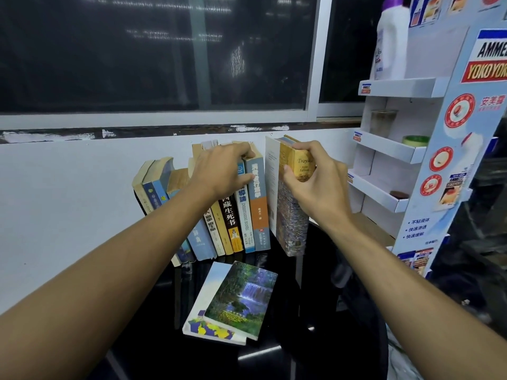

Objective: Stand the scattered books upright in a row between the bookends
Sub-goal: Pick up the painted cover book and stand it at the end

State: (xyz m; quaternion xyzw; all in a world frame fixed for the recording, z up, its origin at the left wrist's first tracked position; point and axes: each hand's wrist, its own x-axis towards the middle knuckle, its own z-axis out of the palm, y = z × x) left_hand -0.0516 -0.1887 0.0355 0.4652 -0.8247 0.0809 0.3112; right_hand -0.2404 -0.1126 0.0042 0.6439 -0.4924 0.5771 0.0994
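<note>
A row of several books (236, 223) stands against the white wall on a black glossy table (301, 311), its left books leaning right. My left hand (222, 168) rests on the tops of the middle books, fingers hooked over them, thumb on a spine. My right hand (315, 182) grips the top of a thick gold-spined book (292, 223), upright at the row's right end, beside a thin white book (272, 185). Two books lie flat in front: a waterfall-cover book (242, 297) on top of a white one (203, 305). No bookend is visible.
A white and blue cardboard display rack (411, 152) stands close to the right of the row, with a white bottle (389, 42) on top and small items on its shelves. A dark window (153, 50) runs above the wall.
</note>
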